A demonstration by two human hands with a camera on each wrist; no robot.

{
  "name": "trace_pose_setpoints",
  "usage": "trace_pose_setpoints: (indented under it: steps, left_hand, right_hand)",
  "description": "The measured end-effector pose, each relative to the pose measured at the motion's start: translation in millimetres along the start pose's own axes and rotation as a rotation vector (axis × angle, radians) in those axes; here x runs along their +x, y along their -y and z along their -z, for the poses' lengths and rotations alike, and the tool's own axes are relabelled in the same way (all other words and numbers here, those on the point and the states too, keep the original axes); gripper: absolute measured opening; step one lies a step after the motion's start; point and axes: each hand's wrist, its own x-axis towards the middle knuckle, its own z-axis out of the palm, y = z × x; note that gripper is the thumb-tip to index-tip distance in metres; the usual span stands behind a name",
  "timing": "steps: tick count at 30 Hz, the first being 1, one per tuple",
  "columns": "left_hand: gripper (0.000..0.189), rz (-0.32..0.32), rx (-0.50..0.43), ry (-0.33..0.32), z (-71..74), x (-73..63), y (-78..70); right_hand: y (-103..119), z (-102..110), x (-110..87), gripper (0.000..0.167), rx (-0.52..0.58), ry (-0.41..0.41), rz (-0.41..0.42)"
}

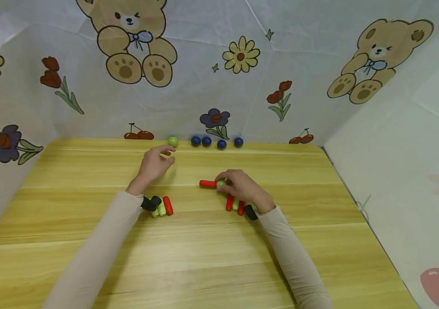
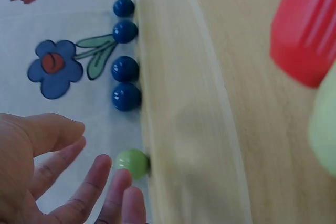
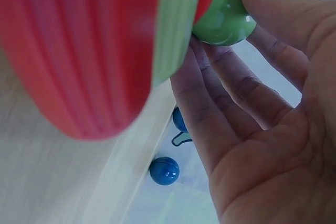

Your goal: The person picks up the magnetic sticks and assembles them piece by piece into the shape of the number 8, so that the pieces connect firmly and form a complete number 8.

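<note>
My right hand (image 1: 242, 185) pinches a glossy green ball (image 3: 223, 22) between thumb and fingers. That ball is at the right end of a red ribbed cylinder (image 1: 207, 183) lying on the table; whether they are joined cannot be told. My left hand (image 1: 154, 164) is above the table with fingers spread and loosely bent, holding nothing. Nearest to it is another green ball (image 2: 132, 163) at the table's back edge. Below the right hand lie two red cylinders (image 1: 229, 202) with a green cylinder (image 1: 236, 204) between them, partly covered by the hand and wrist.
Several blue balls (image 1: 206, 141) line the back edge, right of the loose green ball. By my left wrist lie green cylinders (image 1: 162, 209) and a red cylinder (image 1: 168, 206), partly hidden by the wrist camera (image 1: 151, 203). A printed cloth (image 1: 196, 86) hangs behind the wooden table (image 1: 188, 266).
</note>
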Motion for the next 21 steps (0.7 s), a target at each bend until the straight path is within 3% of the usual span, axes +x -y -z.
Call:
trace_pose_setpoints:
  steps: [4,8,11,16,21]
  left_hand:
    - [0.037,0.065,-0.103,0.036,-1.9,15.6,13.9]
    - [0.045,0.178,-0.298,0.093,-5.4,29.3,29.2]
    - [0.05,0.222,-0.403,0.109,-6.5,37.3,37.5]
    - [0.052,0.216,-0.415,0.095,-6.5,47.3,43.1]
    - [0.053,0.21,-0.406,0.133,-7.5,56.0,41.7]
  right_hand:
    - [0,0,-0.5,0.024,0.011,0.003,0.001]
    - [-1,-1,-2.5,0.024,0.022,0.005,-0.011]
    - [-2,-1,-3.4,0.024,0.022,0.005,-0.013]
    - [-3,-1,-1.4,0.024,0.016,0.003,0.002]
    - [-3,-2,-0.7,0.024,0.015,0.006,-0.011]
